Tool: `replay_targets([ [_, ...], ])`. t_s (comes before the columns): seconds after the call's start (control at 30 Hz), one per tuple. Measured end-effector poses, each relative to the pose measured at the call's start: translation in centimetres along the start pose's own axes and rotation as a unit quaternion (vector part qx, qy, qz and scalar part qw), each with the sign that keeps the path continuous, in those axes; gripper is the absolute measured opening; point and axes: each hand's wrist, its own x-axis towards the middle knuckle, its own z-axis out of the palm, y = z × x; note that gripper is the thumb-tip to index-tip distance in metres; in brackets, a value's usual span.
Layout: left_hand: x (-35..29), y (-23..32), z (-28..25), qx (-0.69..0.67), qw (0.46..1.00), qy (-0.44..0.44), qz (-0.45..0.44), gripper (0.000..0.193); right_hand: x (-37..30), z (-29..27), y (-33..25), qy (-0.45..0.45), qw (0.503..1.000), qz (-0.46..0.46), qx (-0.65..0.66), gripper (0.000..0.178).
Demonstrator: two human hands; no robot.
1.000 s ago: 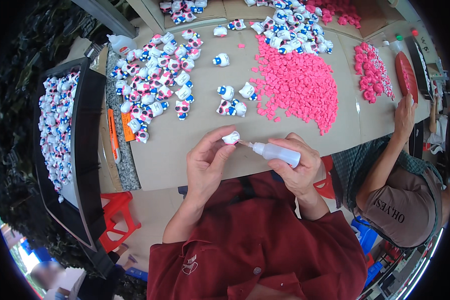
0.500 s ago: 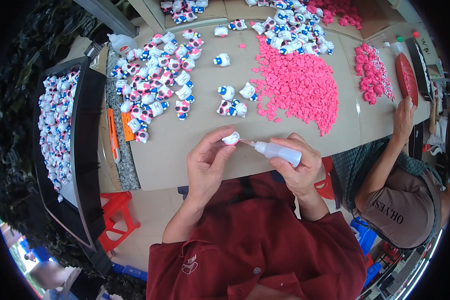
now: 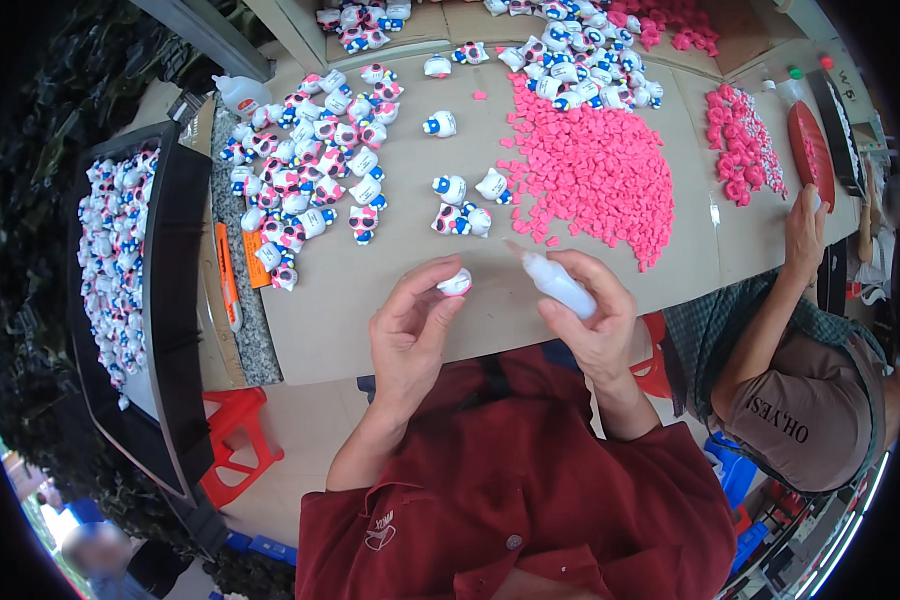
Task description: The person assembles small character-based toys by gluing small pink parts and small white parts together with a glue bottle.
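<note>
Between the thumb and fingers of my left hand (image 3: 407,335) is a small white figurine head (image 3: 457,282) with a pink edge. My right hand (image 3: 607,330) is closed round a small translucent squeeze bottle (image 3: 561,283). Its thin nozzle (image 3: 516,248) points up and to the left, apart from the head. Just beyond my hands lie several white figurines (image 3: 462,218) with blue and pink parts. A broad spread of small pink pieces (image 3: 595,175) covers the table beyond my right hand.
Figurines are piled (image 3: 315,155) on the left of the cardboard-covered table (image 3: 340,300), near an orange cutter (image 3: 227,280) and a black bin (image 3: 175,300) of figurines. At right, a person's hand (image 3: 803,235) is by a red tray (image 3: 818,160). A white bottle (image 3: 240,95) stands far left.
The squeeze bottle's nozzle has come away from the figurine head and swung upward to the right. My left hand has shifted slightly left and tilted the head.
</note>
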Motion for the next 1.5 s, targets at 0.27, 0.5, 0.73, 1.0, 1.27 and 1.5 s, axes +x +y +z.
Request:
replay_targets([
  [0.27,-1.4,0.2,-0.9,0.026,1.0,0.016,-0.006,0.03,1.9,1.6,1.7,-0.052,0.969,-0.13,-0.204,0.036],
  [0.5,-1.9,0.3,-0.9,0.025,1.0,0.007,-0.01,0.029,1.4,-0.9,-0.1,0.019,0.977,-0.079,-0.196,0.031],
  [0.73,-1.9,0.0,-0.2,0.022,0.999,-0.009,-0.026,0.031,2.7,-1.3,2.0,0.052,0.915,-0.149,-0.372,0.016],
  [1.0,-1.8,-0.4,1.1,-0.021,0.999,0.001,-0.026,0.031,0.1,-0.7,-0.4,-0.023,0.977,-0.053,-0.204,0.011],
  [1.27,-1.8,-1.1,1.9,0.148,0.985,0.005,0.089,0.029,-0.8,1.0,-0.3,-0.045,0.948,-0.199,-0.245,0.015],
  [1.5,-1.6,-0.9,1.7,0.22,0.963,-0.007,0.158,0.031,-1.2,0.8,-0.9,-0.058,0.985,-0.031,-0.158,0.016],
])
